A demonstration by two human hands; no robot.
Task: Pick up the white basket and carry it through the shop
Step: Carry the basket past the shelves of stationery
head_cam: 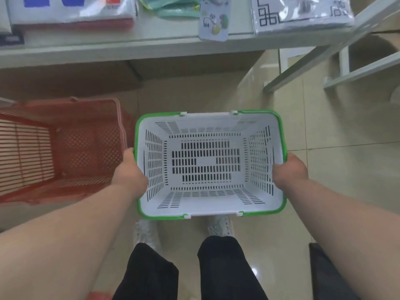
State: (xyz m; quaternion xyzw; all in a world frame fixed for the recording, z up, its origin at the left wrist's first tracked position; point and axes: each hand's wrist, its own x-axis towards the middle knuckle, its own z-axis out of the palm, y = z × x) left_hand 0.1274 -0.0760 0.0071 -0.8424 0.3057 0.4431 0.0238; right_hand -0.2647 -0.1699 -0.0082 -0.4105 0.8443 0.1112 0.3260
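The white basket (207, 204) has slotted walls and green handles folded down along its rim. It is empty and sits level in front of me, above the tiled floor. My left hand (129, 174) grips its left rim and my right hand (289, 172) grips its right rim. My fingers curl under the edges and are partly hidden.
A red basket (71, 148) stands on the floor just left of the white one. A pale shelf (129, 46) with packaged goods runs across the top. White shelf frame legs (303, 68) stand at the upper right. A dark object (329, 273) lies at the lower right.
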